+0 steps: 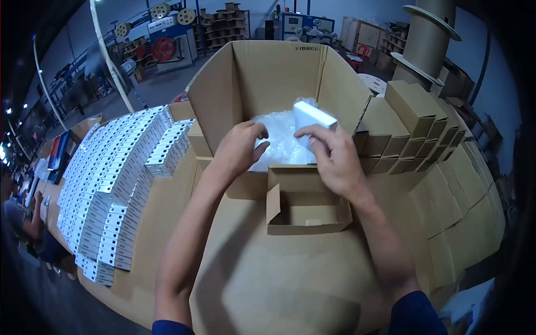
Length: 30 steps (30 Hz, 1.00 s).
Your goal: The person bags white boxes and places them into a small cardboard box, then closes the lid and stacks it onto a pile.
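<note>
My right hand grips a small white box, tilted, just above clear plastic wrap in the large cardboard carton. My left hand hovers at the carton's near left side. Its fingers are curved, with a gap between thumb and forefinger and nothing in them. Between my forearms, an open small brown cardboard box stands on the cardboard-covered table, its lid raised toward the carton and one side flap upright.
Stacked white printed boxes fill the left side of the table. Several brown boxes are piled on the right. Behind stand a large spool and machines. Another person is at the far left.
</note>
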{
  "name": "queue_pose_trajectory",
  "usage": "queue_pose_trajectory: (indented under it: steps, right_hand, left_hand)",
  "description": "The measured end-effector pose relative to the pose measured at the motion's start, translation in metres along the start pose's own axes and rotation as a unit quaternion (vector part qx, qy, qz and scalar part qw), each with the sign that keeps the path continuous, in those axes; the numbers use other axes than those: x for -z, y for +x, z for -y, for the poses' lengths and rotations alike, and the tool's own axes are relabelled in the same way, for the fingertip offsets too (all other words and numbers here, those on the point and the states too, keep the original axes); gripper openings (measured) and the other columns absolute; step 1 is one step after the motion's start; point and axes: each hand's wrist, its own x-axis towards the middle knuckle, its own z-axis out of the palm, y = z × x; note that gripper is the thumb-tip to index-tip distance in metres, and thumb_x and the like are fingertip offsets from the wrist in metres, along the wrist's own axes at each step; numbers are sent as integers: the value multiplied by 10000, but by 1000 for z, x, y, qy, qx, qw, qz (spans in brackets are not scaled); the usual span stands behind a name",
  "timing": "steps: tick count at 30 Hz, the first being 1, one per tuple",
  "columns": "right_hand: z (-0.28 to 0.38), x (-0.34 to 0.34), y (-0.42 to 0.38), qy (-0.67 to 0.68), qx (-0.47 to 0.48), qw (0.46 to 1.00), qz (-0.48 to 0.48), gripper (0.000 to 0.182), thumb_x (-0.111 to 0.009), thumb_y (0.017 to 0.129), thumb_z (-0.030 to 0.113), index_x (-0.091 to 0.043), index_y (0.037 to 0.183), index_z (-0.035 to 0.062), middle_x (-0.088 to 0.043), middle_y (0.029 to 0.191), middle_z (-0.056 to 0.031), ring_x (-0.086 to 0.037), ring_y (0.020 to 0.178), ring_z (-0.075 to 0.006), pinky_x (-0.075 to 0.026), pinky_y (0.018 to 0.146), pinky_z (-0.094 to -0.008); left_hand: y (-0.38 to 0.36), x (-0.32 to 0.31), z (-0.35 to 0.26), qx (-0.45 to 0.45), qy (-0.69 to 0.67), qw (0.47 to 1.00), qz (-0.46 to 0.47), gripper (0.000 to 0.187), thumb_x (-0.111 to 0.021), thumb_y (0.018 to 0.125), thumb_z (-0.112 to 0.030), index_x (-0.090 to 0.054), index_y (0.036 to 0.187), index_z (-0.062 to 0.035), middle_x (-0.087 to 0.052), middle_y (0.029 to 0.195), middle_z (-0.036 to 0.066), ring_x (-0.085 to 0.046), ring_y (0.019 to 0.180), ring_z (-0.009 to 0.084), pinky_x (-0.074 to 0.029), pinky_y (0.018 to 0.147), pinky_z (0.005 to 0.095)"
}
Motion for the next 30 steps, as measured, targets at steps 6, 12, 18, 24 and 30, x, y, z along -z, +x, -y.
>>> queue_pose_trajectory:
  steps: [6,12,18,24,30]
  right_hand:
    - [-48,-1,41,-21,-19,998,-48,251,-584,936,40,-723,1139,87,-574,1263,-219,-581,1189,-403,-459,1051,-456]
    - [-81,-20,50,-2,-41,997,-62,270,-620,893,74,-751,1127,109,-632,1133,-195,-632,1084,-375,-495,998,-446]
    - [-99,-29,52,26,-63,996,-48,316,-699,901,125,-739,1210,68,-729,1047,-156,-652,1065,-280,-490,982,-397]
    - [-49,-14,22,217,-114,968,-50,592,-816,879,392,-688,1250,-52,-695,1203,-225,-638,1166,-292,-490,1012,-376]
    - [23,11,-89,316,-161,933,-62,325,-769,947,264,-756,1061,-40,-692,889,-66,-590,830,-108,-490,734,-301]
  left_hand:
    - [80,-81,56,113,145,956,228,461,-816,839,-413,-760,1006,12,-739,1078,212,-707,1032,380,-576,920,455]
    - [81,-92,83,148,54,972,175,266,-641,890,-180,-724,1022,35,-717,1040,288,-695,992,453,-567,922,480]
    - [79,-38,68,191,-209,958,-49,227,-561,1019,-137,-682,1065,49,-746,913,167,-732,792,282,-582,769,387]
    - [4,1,-41,166,-600,772,-132,290,-524,1072,-108,-570,1309,53,-681,1105,99,-670,931,130,-558,800,278]
    - [-118,-8,-160,183,-570,794,-106,326,-591,1032,-54,-555,1338,51,-647,1194,71,-622,1082,133,-520,949,306]
